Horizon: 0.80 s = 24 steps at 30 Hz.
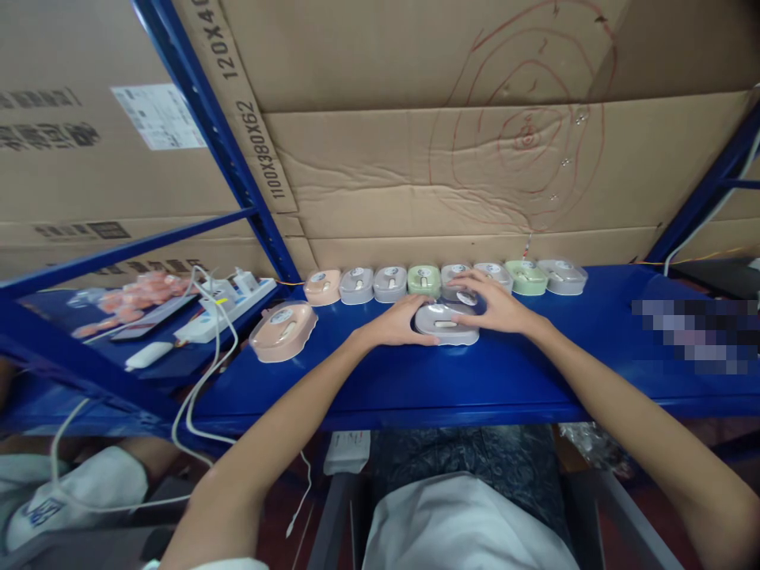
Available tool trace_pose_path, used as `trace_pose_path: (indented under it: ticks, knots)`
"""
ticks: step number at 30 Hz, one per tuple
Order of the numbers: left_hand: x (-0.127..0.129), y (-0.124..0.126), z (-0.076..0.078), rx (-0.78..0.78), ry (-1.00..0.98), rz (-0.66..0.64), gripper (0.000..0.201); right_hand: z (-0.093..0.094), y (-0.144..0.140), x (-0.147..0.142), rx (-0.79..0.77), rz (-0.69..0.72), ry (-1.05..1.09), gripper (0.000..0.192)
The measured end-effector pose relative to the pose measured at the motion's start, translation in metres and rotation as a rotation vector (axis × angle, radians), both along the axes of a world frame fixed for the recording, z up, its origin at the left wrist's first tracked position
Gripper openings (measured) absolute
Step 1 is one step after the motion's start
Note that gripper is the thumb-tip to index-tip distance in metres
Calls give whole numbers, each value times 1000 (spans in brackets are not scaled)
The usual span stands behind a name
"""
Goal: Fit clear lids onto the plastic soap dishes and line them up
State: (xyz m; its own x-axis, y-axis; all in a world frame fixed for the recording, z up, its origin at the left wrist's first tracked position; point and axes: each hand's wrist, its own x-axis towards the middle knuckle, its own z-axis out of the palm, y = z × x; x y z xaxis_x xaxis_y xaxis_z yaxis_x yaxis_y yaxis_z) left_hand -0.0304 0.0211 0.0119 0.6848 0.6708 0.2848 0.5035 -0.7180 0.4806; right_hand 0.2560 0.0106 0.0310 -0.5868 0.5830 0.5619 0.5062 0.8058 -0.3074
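A small grey oval box with a clear lid (pixel 446 323) sits near the middle of the blue shelf, a round sticker on its lid. My left hand (pixel 399 322) curves around its left side, thumb along the front edge. From the right, my right hand (pixel 492 304) grips the same box, its fingers reaching over the lid and partly hiding it. Behind the hands runs a row of similar lidded boxes in peach, grey and green, among them a green box (pixel 423 280) and a peach box (pixel 322 286). A larger-looking peach box (pixel 283 331) lies tilted to the left of my arm.
A blue shelf board (pixel 362 384) carries the boxes against a cardboard wall (pixel 380 158). At left, a white power strip (pixel 226 313) with white cables (pixel 193 388) lies beside pink pieces (pixel 142 293). Blue posts (pixel 219 127) frame the sides. Another person's leg shows at lower left.
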Motion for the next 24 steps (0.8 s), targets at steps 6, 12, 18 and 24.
trace_pose_path:
  ticks: [6,12,18,24]
  knots:
    - [7,-4,-7,-28,-60,65,102,-9,0,-9,14,26,-24,66]
    - [8,-4,-7,-37,-138,36,106,-14,3,-10,15,31,-51,65]
    - [9,-4,-8,-34,-118,49,108,-16,1,-14,19,57,-83,61]
    - [10,-6,-6,-33,-120,40,100,-14,-2,-17,28,73,-99,58]
